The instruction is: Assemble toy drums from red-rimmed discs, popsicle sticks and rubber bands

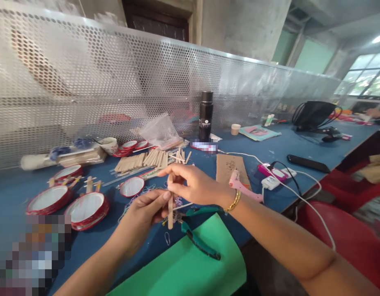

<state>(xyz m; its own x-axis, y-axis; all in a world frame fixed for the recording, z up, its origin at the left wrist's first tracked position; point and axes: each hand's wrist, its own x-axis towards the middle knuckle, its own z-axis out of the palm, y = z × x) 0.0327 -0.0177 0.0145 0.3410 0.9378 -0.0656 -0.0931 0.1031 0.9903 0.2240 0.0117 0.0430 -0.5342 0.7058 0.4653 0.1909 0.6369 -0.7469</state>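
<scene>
A flat wooden craft stick (170, 211) stands nearly upright between my hands. My left hand (151, 207) pinches it around the middle with thumb and fingers. At its top end, my right hand (190, 183) is closed on it, with a gold bracelet (233, 201) at the wrist. Just under my hands lies a tangle of coloured loops and strings (130, 207), partly hidden. Teal-handled pliers (200, 245) rest on a green sheet (183, 271) nearest me. Behind my hands is a heap of more craft sticks (153, 158).
Red-rimmed round white pieces (86, 207) with sticks attached stand at left. A pink glue gun (245, 188) lies on cardboard (231, 164) at right, near white cables (316, 205) and a phone (308, 163). A black bottle (206, 117) stands before the perforated screen (140, 78).
</scene>
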